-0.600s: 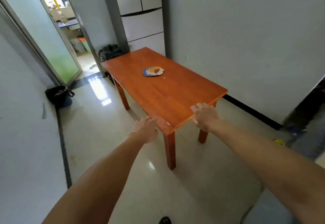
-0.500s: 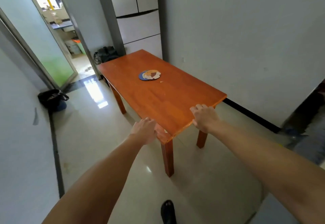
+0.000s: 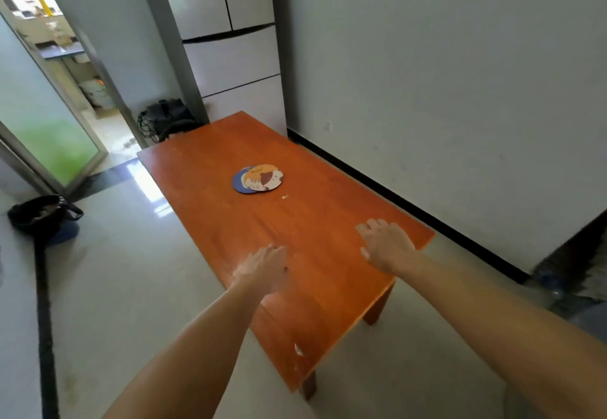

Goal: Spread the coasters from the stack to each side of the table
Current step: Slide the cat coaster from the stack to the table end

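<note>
A small stack of round coasters point(image 3: 258, 178) lies near the middle of the orange wooden table point(image 3: 210, 155); the top one is orange and white, a blue one peeks out underneath on the left. Both arms reach out over the near half of the table. My left hand point(image 3: 264, 267) hovers palm down near the table's left edge, holding nothing. My right hand point(image 3: 387, 244) hovers palm down with fingers apart near the right edge, also holding nothing. Both hands are well short of the stack.
A white wall runs along the table's right side. A fridge point(image 3: 230, 44) stands behind the far end, with a dark bag point(image 3: 166, 118) beside it. A black bag point(image 3: 42, 215) lies on the tiled floor at left, near an open glass door point(image 3: 52, 146).
I have come closer to the table. Both hands moved from its near corner edge forward over the tabletop, toward the coasters.
</note>
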